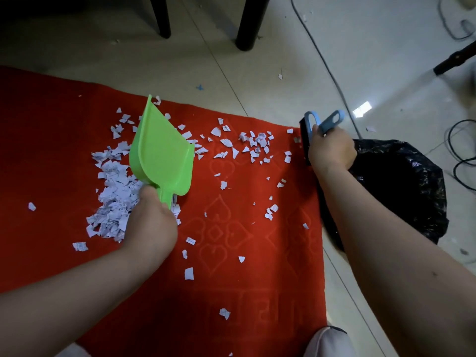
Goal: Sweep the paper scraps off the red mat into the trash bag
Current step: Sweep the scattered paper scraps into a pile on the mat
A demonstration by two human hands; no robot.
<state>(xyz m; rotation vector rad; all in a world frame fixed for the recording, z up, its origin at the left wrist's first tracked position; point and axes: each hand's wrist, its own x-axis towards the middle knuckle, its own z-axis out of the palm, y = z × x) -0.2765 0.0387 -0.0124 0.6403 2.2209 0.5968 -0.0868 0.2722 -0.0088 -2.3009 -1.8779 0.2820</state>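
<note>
White paper scraps (pixel 116 199) lie heaped on the left of the red mat (pixel 247 292), and more scraps are scattered across its middle and far edge. My left hand (pixel 152 225) grips the handle of a green dustpan (pixel 162 153), which stands tilted beside the heap. My right hand (pixel 331 150) holds a small brush with a blue handle (pixel 327 121) at the mat's right edge, its black bristles (pixel 304 140) pointing down. A black trash bag (pixel 401 189) lies on the floor just right of the mat, partly behind my right arm.
Two dark furniture legs (pixel 248 24) stand on the tiled floor beyond the mat. Black cables (pixel 461 155) run over the floor at the right. A few scraps lie off the mat on the tiles. My knee (pixel 327 342) shows at the bottom.
</note>
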